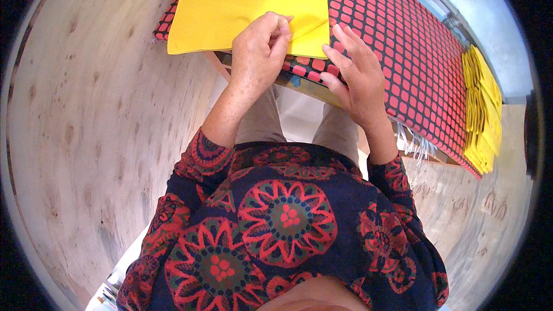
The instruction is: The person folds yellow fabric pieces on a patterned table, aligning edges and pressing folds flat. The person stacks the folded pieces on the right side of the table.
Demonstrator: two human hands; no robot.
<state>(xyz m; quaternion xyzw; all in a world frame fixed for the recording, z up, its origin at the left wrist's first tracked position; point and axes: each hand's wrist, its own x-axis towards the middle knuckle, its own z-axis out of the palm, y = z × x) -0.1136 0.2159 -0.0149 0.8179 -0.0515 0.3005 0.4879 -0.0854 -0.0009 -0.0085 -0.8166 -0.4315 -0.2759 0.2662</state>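
Observation:
A large piece of yellow fabric or similar sheet [242, 4] lies over the left part of a table with a red-and-black patterned cover [402, 43]. My left hand [263, 47] rests over the sheet's near right part, its fingers curled in with the fingertips close together; whether they pinch anything is hidden. Just right of the sheet's corner, my right hand [356, 67] hovers by the table's near edge with its fingers apart and holds nothing. A crease or fold line runs across the yellow sheet between the two hands.
A stack of folded yellow pieces [481, 108] lies at the table's far right end. White strips or strings [417, 142] hang from an opening under the table's near edge. A pale blue wall [488, 21] stands behind the table. Pale wood-look flooring [95, 116] spreads at left.

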